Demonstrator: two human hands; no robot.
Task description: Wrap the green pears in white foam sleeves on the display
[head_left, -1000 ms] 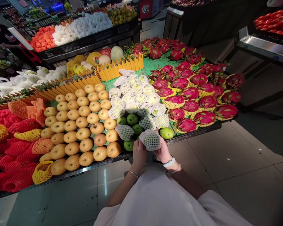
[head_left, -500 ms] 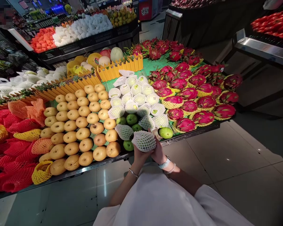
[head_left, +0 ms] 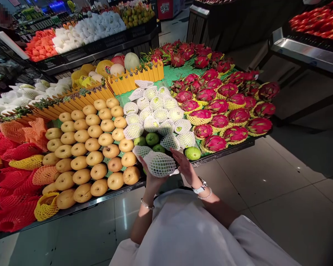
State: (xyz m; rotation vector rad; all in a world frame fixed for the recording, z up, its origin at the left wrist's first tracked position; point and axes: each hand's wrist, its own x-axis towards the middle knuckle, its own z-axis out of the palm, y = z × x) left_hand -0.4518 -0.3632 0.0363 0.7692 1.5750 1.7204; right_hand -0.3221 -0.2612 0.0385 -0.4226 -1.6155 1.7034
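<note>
Far L of display: red foam nets heaped, a yellow foam net near the front edge. Next, tight rows of bare golden pears, a yellow picket divider behind them. Centre: pile of foam-netted pale fruit, w/ a few bare green guavas at its front. Foam-netted fruit in hand is held above the display's metal front rim, between both hands, just in front of the pile. L hand cups it from below/L side, fingers curled round the net, closed on it; silver bangle on wrist. Another netted piece lies just beyond those fingers, contact unclear. R hand is on the fruit's R side, fingers extended and part spread, tips at the net, not wrapped round. White watch + bead bracelet on R wrist. Just R: bare guava, near R fingers, not touching. Far R: dragon fruit in yellow foam nets, rows on green mat.
</note>
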